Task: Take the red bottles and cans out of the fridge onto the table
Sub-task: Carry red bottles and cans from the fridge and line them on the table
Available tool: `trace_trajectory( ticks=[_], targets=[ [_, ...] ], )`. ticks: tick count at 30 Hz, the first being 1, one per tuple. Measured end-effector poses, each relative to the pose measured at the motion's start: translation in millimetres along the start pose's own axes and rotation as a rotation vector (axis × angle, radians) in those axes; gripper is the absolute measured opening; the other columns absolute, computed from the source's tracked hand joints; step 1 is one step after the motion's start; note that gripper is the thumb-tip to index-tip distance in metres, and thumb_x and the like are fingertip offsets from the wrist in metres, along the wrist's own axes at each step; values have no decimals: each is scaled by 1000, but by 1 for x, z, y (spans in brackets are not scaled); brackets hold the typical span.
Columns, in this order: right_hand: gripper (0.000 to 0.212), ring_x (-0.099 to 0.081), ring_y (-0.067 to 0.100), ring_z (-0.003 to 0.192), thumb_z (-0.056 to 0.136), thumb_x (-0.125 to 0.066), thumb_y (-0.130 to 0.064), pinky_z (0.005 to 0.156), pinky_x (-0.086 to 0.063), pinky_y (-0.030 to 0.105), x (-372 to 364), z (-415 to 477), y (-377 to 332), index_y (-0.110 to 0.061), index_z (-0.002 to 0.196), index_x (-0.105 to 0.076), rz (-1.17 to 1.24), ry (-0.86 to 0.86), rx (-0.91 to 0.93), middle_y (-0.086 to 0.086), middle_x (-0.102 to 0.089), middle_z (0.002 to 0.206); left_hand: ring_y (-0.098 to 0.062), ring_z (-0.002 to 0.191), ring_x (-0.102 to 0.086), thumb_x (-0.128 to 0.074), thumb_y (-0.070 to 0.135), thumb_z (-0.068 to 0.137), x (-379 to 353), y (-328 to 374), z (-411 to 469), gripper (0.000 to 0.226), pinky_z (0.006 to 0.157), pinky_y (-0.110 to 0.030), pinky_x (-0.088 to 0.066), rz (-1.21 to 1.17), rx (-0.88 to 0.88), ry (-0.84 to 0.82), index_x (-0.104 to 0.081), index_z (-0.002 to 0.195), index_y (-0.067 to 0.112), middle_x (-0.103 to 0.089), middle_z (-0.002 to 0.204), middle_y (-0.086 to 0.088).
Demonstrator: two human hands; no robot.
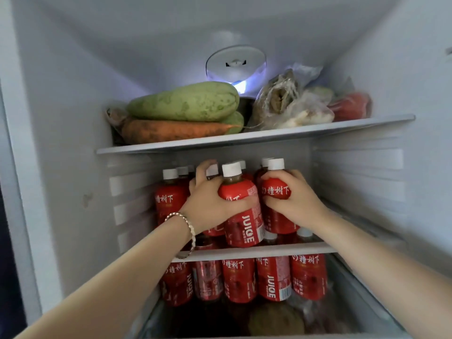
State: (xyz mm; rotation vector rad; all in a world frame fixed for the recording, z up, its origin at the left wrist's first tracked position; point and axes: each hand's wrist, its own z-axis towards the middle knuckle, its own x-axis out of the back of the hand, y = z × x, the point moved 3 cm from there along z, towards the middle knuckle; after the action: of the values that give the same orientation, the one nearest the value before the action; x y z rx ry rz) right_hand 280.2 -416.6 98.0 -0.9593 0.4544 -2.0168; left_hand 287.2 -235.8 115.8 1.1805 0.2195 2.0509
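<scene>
Left hand [210,200] grips the JUICE bottle [243,225] — right hand [299,204] grips the red bottle [276,189] just beside.

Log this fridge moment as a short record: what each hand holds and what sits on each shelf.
left hand: grips a red-labelled white-capped plastic juice bottle on the middle shelf
right hand: grips the neighbouring red juice bottle
top shelf: pale green squashes, orange carrot, clear plastic food bags
below middle shelf: row of red juice bottles
</scene>
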Motion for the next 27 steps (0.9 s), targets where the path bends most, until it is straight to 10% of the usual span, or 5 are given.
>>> trace_trajectory(
  ticks=[9,17,27],
  targets=[
    [49,-37,8,110,88,-60,-14,93,-34,23,-16,-17,-16,-47,117,-39,140,-45,22,-5,-18,142,-22,141,-20,-66,45,78,-2,-11,-12,69,110,-33,-28,-190,153,-171,-33,138,36,10,156,-2],
    [76,-60,26,107,73,-74,-40,97,-47,48,-34,-5,6,-20,137,-38,556,-59,-452,6,-61,120,-24,131,-37,-77,60,55,-6,-16,-15,95,102,-33,-40,-259,161,-185,-32,136,39,-7,153,-6],
    [76,-53,30,119,81,-58,-58,103,-42,46,-52,-5,-15,-24,144,-32,603,187,-515,9,-53,134,-6,100,-49,-79,31,71,-16,-9,-28,59,73,-16,-45,-534,86,59,-42,116,40,-28,141,-3]
  ],
)
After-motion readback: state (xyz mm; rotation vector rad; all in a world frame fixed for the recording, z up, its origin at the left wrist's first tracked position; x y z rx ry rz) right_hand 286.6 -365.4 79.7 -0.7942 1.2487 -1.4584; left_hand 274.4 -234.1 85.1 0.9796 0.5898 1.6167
